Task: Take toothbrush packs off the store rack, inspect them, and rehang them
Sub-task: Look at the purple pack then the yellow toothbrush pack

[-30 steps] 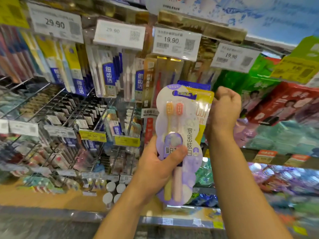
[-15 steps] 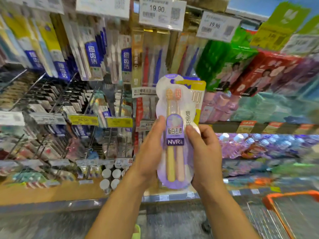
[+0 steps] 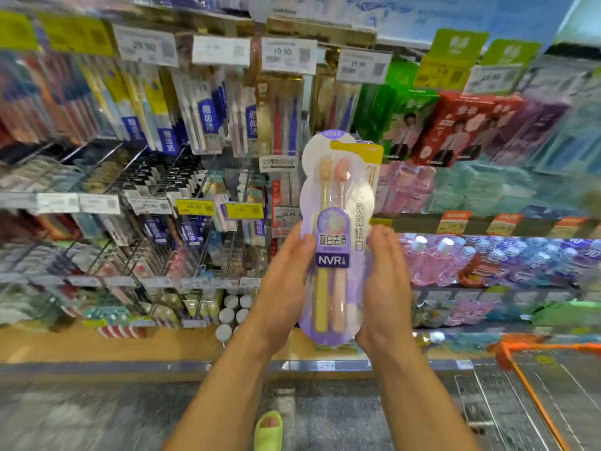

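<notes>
Both hands are on the toothbrush pack (image 3: 338, 242); my left hand (image 3: 286, 281) cups its left edge with the thumb lying across the front near the label, while my right hand (image 3: 383, 281) presses flat-fingered against the right edge; so the pack stands upright, front toward me, well apart from the rack, squeezed between the two hands. A second, yellow-topped pack (image 3: 367, 157) shows just behind it at 1 o'clock; I cannot tell which hand carries it. At 10 o'clock, farther off, the rack hooks (image 3: 208, 177) and price tags (image 3: 289, 55) wait, blurred. Risk, as I judge it: the back pack could slip loose unnoticed if the straight right fingers relax; rehanging two stacked packs could also miss the hook.
</notes>
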